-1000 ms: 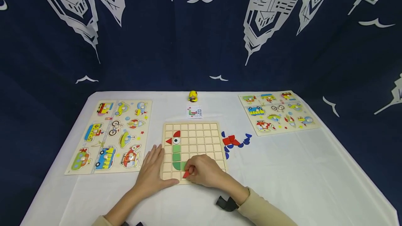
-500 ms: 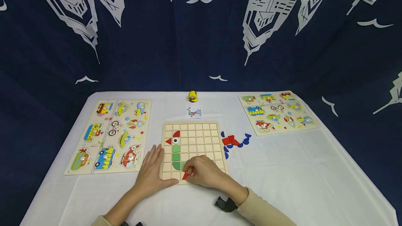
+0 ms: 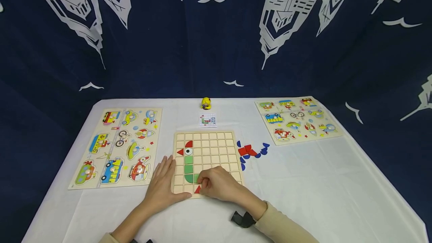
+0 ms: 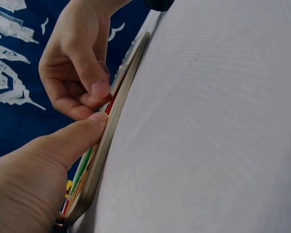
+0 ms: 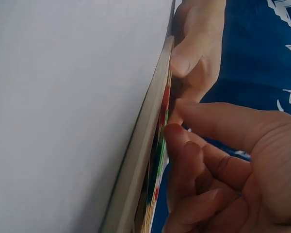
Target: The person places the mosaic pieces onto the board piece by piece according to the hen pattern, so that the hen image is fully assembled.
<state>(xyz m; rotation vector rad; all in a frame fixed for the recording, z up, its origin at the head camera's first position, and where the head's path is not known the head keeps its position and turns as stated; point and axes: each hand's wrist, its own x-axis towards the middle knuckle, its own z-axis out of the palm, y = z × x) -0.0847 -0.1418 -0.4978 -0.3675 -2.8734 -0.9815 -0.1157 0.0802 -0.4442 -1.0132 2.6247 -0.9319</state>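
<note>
Your right hand [image 3: 217,186] is curled over the near edge of the square wooden grid board [image 3: 216,149], and its fingertips pinch a small red triangle piece [image 3: 197,189] that sits in the bottom row of the board, just under the green pieces [image 3: 189,168]. Your left hand [image 3: 163,183] lies flat and relaxed on the white table cloth [image 3: 303,183], holding nothing, with its thumb pressed against the near left corner of the board. On the board, the green pieces make a line going up to a round eye piece [image 3: 189,152], a red beak piece [image 3: 181,152] and a red top piece [image 3: 189,144]. Just beside the right edge of the board lies a little pile of loose red and blue pieces [image 3: 251,151]. At the far edge of the table, a small picture card [image 3: 207,120] lies behind the board, and a little yellow toy figure [image 3: 206,103] stands behind the card. A big wooden car puzzle [image 3: 118,147] lies near the left edge of the table. Another wooden car puzzle [image 3: 297,120] lies by the far right corner.
</note>
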